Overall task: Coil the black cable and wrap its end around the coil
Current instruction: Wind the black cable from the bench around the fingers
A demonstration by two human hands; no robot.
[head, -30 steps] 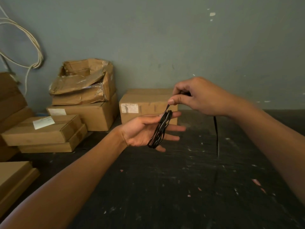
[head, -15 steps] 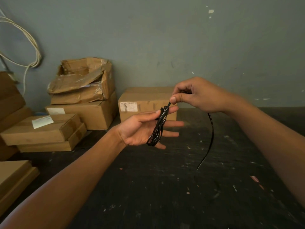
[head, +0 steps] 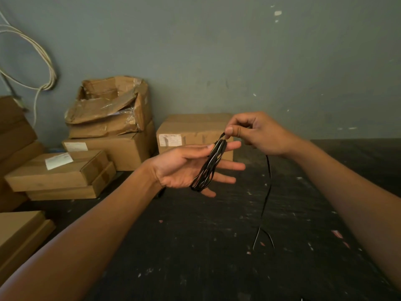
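The black cable (head: 209,168) is wound in several loops across the fingers of my left hand (head: 184,168), which is held palm up with the fingers spread. My right hand (head: 258,133) pinches the cable between thumb and forefinger just above the top of the coil. From under my right hand the loose tail of the cable (head: 265,203) hangs down and ends in a small bend near the dark floor. Part of the cable inside my right fist is hidden.
Cardboard boxes stand against the grey wall: one sealed box (head: 193,131) right behind my hands, a crushed open box (head: 110,107) on a stack to the left, flat boxes (head: 58,172) further left. White cords (head: 43,61) hang on the wall. The floor (head: 217,246) is dark and speckled.
The loose tail has swung and now hangs lower with a bend at its end. My right hand has shifted slightly right of the coil's top. My left hand stays under the coil.
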